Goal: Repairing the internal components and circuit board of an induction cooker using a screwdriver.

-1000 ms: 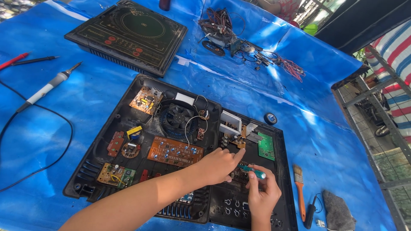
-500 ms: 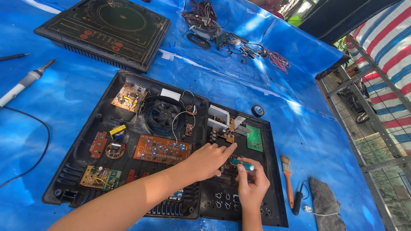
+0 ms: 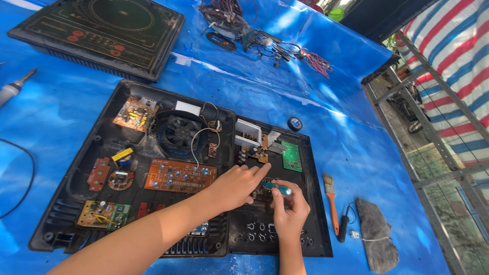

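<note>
An opened black plastic induction-cooker base point(image 3: 76, 168) lies on the blue tarpaulin-covered desk point(image 3: 326, 102), with its circuit boards exposed. The right hand point(image 3: 289, 206) is closed around a small screwdriver with a teal-green handle point(image 3: 278, 188), held at the near right part of the base, just above a dark component area. The left hand point(image 3: 235, 186) rests beside it with fingers loosely curled, the index finger extended toward the screwdriver's tip; whether the finger touches the tool cannot be told.

Inside the base, a round black cooling fan point(image 3: 178, 133) sits at far centre. A long orange circuit board point(image 3: 177, 176) lies just left of the left hand. A small green circuit board point(image 3: 292, 156) lies far right of the hands.

On the desk right of the base lie an orange-handled paintbrush point(image 3: 331, 201) and a grey cloth point(image 3: 378, 234). A second, closed black induction cooker point(image 3: 102, 30) sits at far left.
</note>
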